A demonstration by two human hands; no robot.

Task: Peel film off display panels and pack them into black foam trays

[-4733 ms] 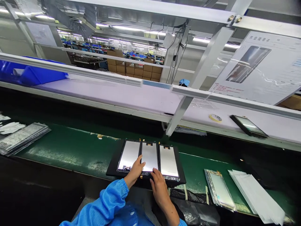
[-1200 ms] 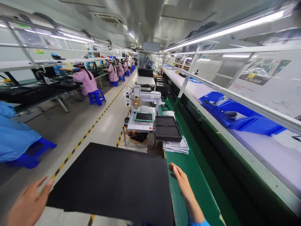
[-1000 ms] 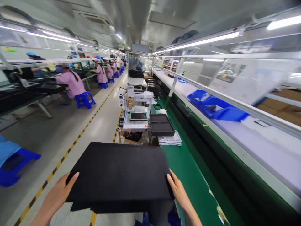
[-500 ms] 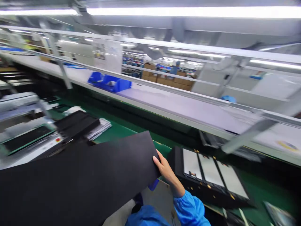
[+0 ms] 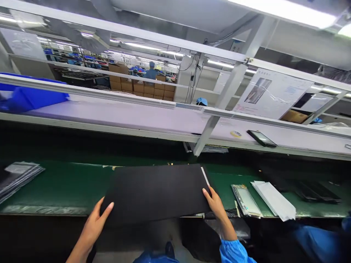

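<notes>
A wide black sheet (image 5: pixel 156 193) stretches flat between my two hands, above the near side of the green bench (image 5: pixel 71 186). My left hand (image 5: pixel 94 221) is closed on its left end, thumb on top. At the right end, my right hand (image 5: pixel 216 204) pinches the edge with the thumb over it. A narrow white strip (image 5: pixel 205 176) peeks out past the sheet's right edge; whatever else lies underneath is hidden.
Right of the sheet lie flat panels (image 5: pixel 246 201), white sheets (image 5: pixel 274 200) and dark trays (image 5: pixel 315 191). A stack of thin sheets (image 5: pixel 20 179) is at left. A raised white shelf (image 5: pixel 123 115) with a slanted post (image 5: pixel 207 135) runs behind. Blue cloth (image 5: pixel 318 241) shows at lower right.
The view has swung right. The black sheet has come round to lie over where the tray of white panels showed. My left hand has come into view on its left end.
</notes>
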